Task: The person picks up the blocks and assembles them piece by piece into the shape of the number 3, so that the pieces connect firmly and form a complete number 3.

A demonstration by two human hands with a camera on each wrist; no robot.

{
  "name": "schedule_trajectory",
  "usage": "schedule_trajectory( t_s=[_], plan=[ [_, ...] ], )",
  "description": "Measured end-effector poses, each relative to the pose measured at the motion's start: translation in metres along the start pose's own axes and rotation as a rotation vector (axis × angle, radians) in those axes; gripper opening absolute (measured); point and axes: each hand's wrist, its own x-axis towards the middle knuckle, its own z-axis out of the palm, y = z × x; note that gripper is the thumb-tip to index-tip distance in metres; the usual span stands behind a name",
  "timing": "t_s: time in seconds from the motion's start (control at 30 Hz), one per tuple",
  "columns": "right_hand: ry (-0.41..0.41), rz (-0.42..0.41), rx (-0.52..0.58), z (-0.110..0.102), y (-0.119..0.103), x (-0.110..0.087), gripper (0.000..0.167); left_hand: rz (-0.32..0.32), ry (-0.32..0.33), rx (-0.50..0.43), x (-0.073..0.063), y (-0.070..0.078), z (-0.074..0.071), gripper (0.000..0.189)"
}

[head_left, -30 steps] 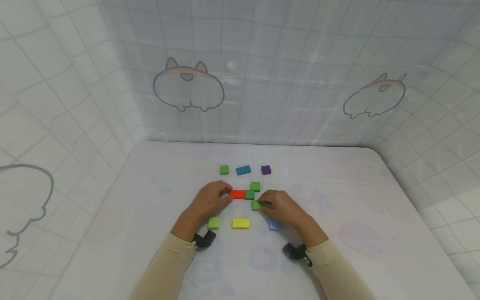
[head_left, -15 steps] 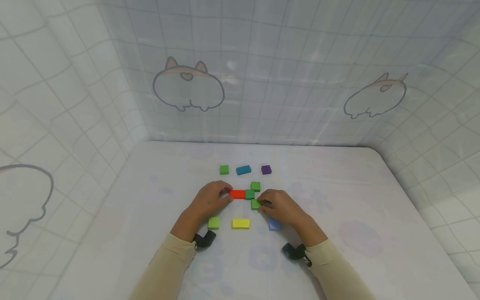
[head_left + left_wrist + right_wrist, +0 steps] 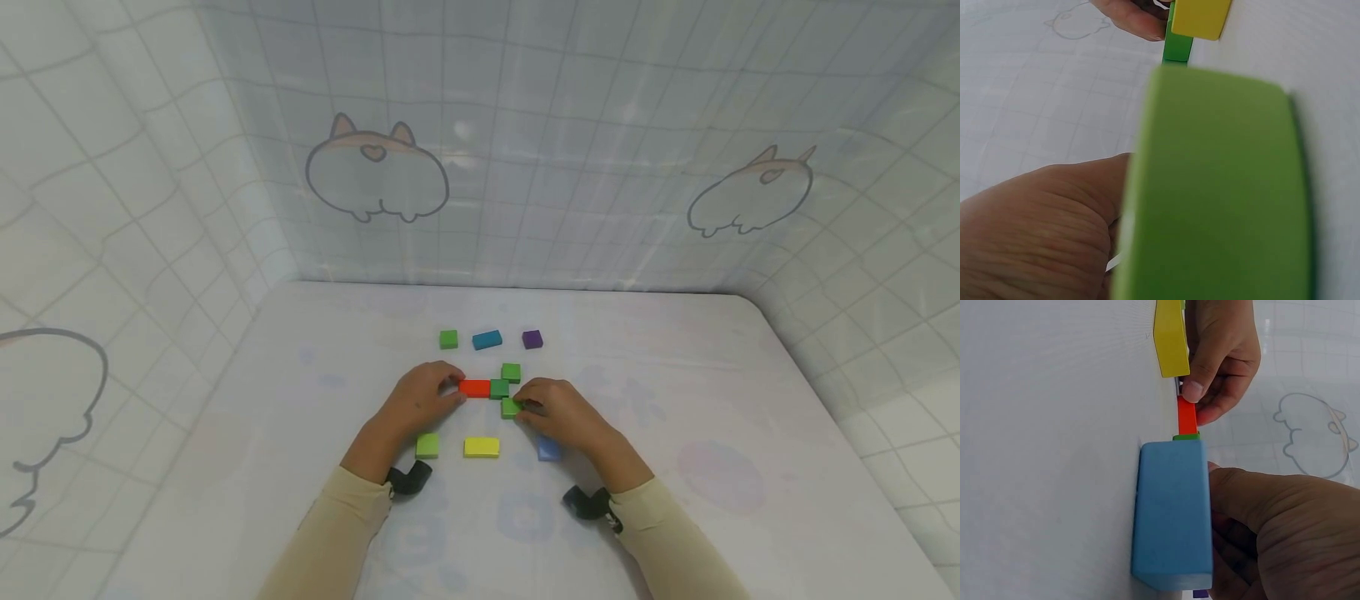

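In the head view my left hand [image 3: 420, 400] pinches the left end of a red rectangular block [image 3: 475, 389] between thumb and fingers. A dark green block [image 3: 498, 389] sits against the red block's right end. Just behind its right corner lies a green block [image 3: 512, 372]. My right hand [image 3: 562, 410] pinches another green block [image 3: 509, 408], in front of the dark green one; fingertips partly cover it. The right wrist view shows the left thumb on the red block [image 3: 1187, 415]; a light blue block [image 3: 1172, 512] hides the right fingertips there.
Behind the hands lie a green block [image 3: 448, 339], a blue block [image 3: 487, 340] and a purple block [image 3: 532, 339]. Nearer are a lime block [image 3: 427, 446], a yellow block [image 3: 482, 447] and a light blue block [image 3: 550, 449]. Patterned sheets enclose the white table [image 3: 315, 333].
My right hand has shifted the green block slightly left and a touch back, toward the dark green block. The left hand and the red block stay in place.
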Motion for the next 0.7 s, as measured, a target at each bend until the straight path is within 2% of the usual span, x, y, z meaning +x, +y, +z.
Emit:
schedule_trajectory(
  t_s=[0.7],
  plan=[
    [0.006, -0.006, 0.0, 0.001, 0.0019, 0.0004, 0.03, -0.005, -0.003, -0.004, 0.0002, 0.0008, -0.0005, 0.033]
  ],
)
